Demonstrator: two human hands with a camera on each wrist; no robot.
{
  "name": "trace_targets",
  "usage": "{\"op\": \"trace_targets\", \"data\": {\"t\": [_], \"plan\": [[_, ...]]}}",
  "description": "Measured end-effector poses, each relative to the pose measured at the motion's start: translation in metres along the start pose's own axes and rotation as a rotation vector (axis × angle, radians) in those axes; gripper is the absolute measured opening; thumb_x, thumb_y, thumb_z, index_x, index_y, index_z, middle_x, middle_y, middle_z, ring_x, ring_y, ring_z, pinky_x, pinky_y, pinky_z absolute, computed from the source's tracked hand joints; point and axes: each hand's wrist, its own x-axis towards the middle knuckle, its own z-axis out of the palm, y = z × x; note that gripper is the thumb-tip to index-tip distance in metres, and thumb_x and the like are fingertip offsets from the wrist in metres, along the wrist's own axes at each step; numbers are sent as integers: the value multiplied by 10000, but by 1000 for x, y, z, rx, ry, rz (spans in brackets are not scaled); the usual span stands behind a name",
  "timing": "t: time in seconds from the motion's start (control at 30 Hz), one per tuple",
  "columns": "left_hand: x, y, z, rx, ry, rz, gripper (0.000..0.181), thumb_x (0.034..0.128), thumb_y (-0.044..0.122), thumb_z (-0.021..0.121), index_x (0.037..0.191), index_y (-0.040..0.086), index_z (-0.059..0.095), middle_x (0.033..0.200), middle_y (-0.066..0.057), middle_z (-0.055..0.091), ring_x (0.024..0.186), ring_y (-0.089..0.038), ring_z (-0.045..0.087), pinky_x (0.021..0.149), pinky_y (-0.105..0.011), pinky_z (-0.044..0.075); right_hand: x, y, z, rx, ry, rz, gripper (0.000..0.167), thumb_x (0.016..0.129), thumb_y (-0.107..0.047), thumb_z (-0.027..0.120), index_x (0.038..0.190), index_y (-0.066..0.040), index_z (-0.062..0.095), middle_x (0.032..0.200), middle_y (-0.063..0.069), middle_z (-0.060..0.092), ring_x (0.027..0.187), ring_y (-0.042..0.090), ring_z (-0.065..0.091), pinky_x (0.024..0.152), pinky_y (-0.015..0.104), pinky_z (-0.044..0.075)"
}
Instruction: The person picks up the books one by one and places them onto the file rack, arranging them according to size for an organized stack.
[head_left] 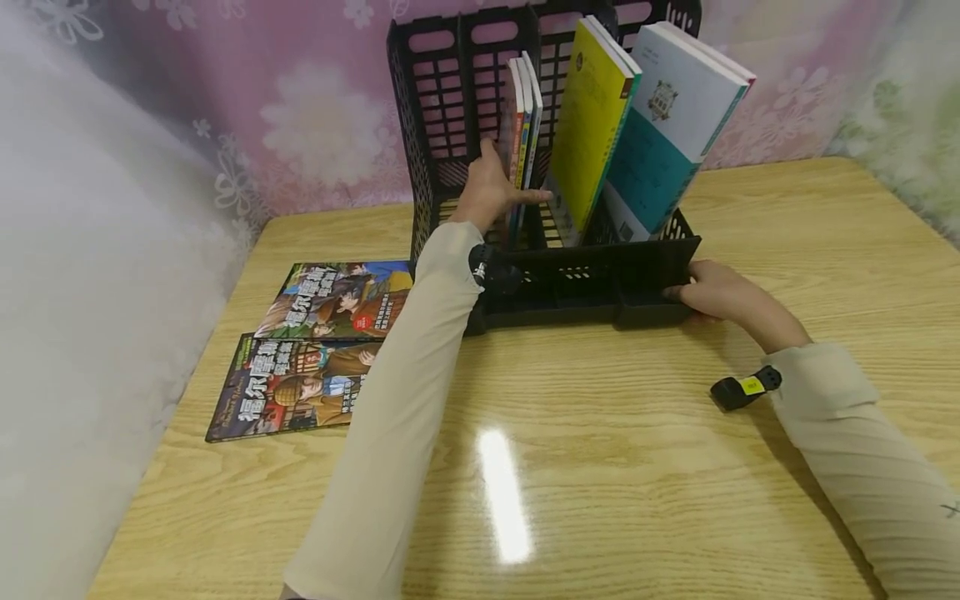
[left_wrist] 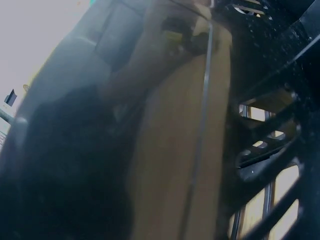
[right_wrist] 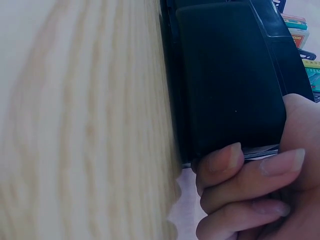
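A black plastic book rack (head_left: 577,321) stands at the back of the table. My left hand (head_left: 491,193) reaches into its left part, beside several thin books (head_left: 525,125); the thumb stretches across their spines, and the other fingers are partly hidden. A yellow book (head_left: 592,125) and a white-and-teal book (head_left: 667,158) lean in the rack to the right. My right hand (head_left: 720,296) grips the right end of the rack's front; in the right wrist view its fingers (right_wrist: 250,182) curl at the black panel (right_wrist: 230,75). The left wrist view shows only glossy dark plastic (left_wrist: 65,165) and slots.
Two comic-style books, an upper one (head_left: 330,300) and a lower one (head_left: 292,387), lie partly overlapping on the wooden table (head_left: 600,467), left of the rack. A pink floral curtain (head_left: 315,125) hangs behind, and a white cloth (head_left: 82,292) borders the left side.
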Motion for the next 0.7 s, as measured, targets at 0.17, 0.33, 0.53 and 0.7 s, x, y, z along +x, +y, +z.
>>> {"op": "trace_targets", "data": {"t": [0.17, 0.33, 0.53, 0.7], "plan": [[0, 2, 1, 65, -34, -27, 1102, 734, 533, 764, 1512, 68, 137, 1472, -124, 371, 1333, -208, 415, 1045, -305, 392, 0, 2, 1, 10, 2, -1, 502, 951, -231, 504, 1177, 199, 377, 606, 76, 488, 459, 181, 487, 522, 334, 412], [1, 8, 5, 98, -65, 7, 1114, 753, 560, 734, 1527, 73, 99, 1526, -107, 298, 1384, -187, 340, 1080, -287, 343, -4, 8, -2, 5, -2, 7, 513, 954, -233, 488, 1183, 208, 361, 621, 86, 479, 468, 191, 487, 538, 342, 413], [2, 9, 7, 100, -7, 75, 1036, 755, 522, 755, 1495, 64, 192, 1461, -111, 377, 1330, -188, 402, 1058, -275, 367, -5, 10, -3, 15, -13, -3, 511, 958, -236, 484, 1183, 201, 346, 560, 50, 452, 452, 187, 465, 520, 348, 397], [-2, -2, -1, 49, 92, 127, 870, 809, 462, 733, 1456, 77, 296, 1395, -86, 438, 1260, -177, 452, 1018, -246, 393, 2, 1, 0, 20, -27, -18, 527, 955, -236, 484, 1201, 206, 336, 538, 40, 446, 435, 180, 459, 519, 348, 399]]}}
